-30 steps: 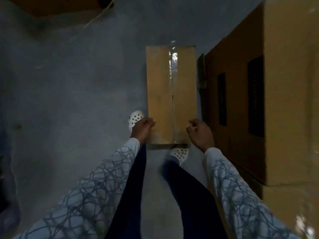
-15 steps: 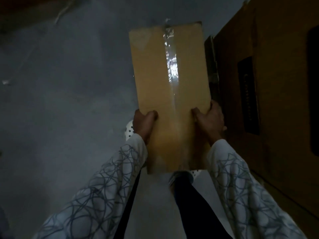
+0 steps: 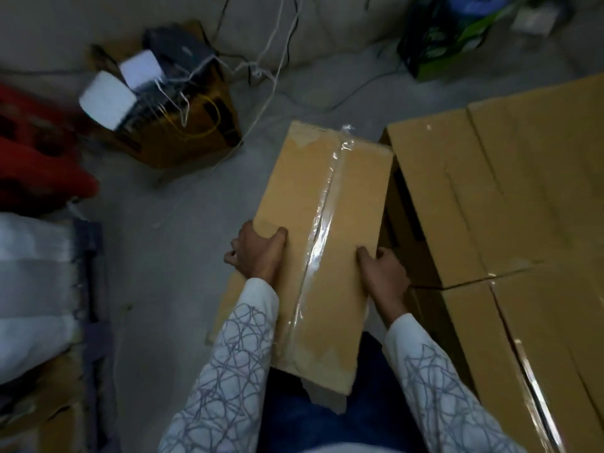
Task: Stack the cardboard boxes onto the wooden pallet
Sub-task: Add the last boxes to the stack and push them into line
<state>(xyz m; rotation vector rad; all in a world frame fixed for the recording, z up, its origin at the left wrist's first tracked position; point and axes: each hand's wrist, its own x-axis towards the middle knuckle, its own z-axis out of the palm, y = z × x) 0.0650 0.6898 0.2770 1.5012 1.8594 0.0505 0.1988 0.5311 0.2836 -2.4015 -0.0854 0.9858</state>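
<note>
Both hands grip a long box [image 3: 327, 207] beside a stack [image 3: 506, 207] of bigger ones.

Far left lie a blurred red shape [image 3: 39, 152] and, below it, pale sacks [image 3: 32, 289]; further in, an open carton [image 3: 196, 132] on the grey floor [image 3: 157, 256] holds white and dark devices, with cables [image 3: 271, 70] trailing off. In the middle the box is held lengthwise away from the person, over the floor, its near end above the legs. Clear tape [image 3: 322, 223] runs down its top seam. The left hand [image 3: 258, 253] clasps the left long edge – thumb on the top face, fingers curled round the side. The right hand [image 3: 384, 276] grasps the right long edge the same way, in the narrow gap by the stack. The box's right edge runs just beside the stack; whether they touch I cannot tell. A green package [image 3: 438, 44] lies at the upper right.
</note>
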